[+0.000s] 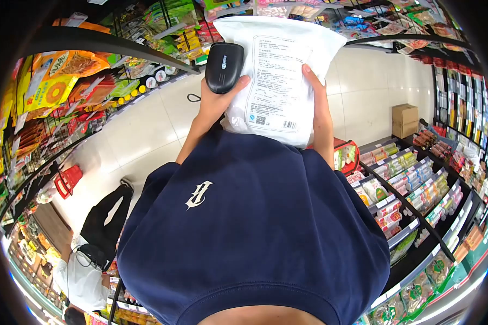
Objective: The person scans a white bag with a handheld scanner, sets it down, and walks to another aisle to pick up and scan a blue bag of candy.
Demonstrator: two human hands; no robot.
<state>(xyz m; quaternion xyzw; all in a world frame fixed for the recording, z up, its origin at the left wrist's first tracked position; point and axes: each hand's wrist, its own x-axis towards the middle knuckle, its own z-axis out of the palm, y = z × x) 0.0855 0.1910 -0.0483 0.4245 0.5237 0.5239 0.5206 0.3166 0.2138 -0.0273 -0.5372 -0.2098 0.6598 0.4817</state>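
A large white plastic package [282,81] with printed text, a QR code and a barcode near its lower edge is held up in front of my navy shirt. My left hand [222,95] grips a black handheld device [224,67], its thumb reaching to the package's left edge. On the package's right side, my right hand [317,89] is closed, thumb on the front and the other fingers hidden behind. A dark strap loop [193,98] hangs beside my left wrist.
Shelves of packaged snacks [54,92] run along the left. Tiered racks [412,179] stand at the right, with a cardboard box [404,120] behind them. Another person [84,276] is at the lower left, near a red basket [68,180]. Pale tiles [141,127] cover the floor.
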